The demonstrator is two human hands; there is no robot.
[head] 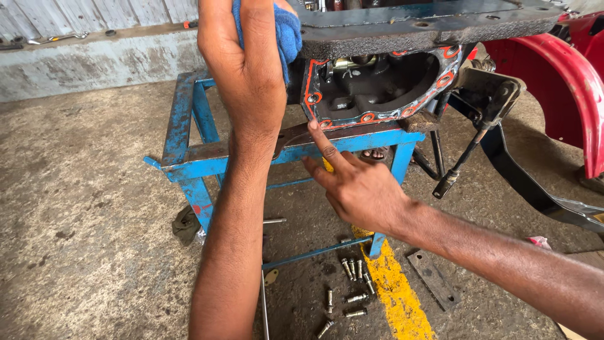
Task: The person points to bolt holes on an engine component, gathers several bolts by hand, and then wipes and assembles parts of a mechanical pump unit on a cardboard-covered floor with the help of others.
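My left hand (242,69) is raised and grips a blue cloth (286,31), which it presses against the left side of a dark metal housing (377,82). The housing lies tilted on a blue metal stand (189,157), and its open face has a rim lined with red-orange sealant around the bolt holes. My right hand (358,186) reaches in from the right, with the index finger stretched out and its tip touching the lower left corner of that rim. The other fingers are loosely curled and hold nothing.
Several loose bolts (352,283) lie on the concrete floor under the stand, by a yellow painted line (393,296). A flat metal plate (434,280) lies right of it. A red fender (572,82) and black linkage rods (472,145) stand at right. A low wall (94,63) runs behind.
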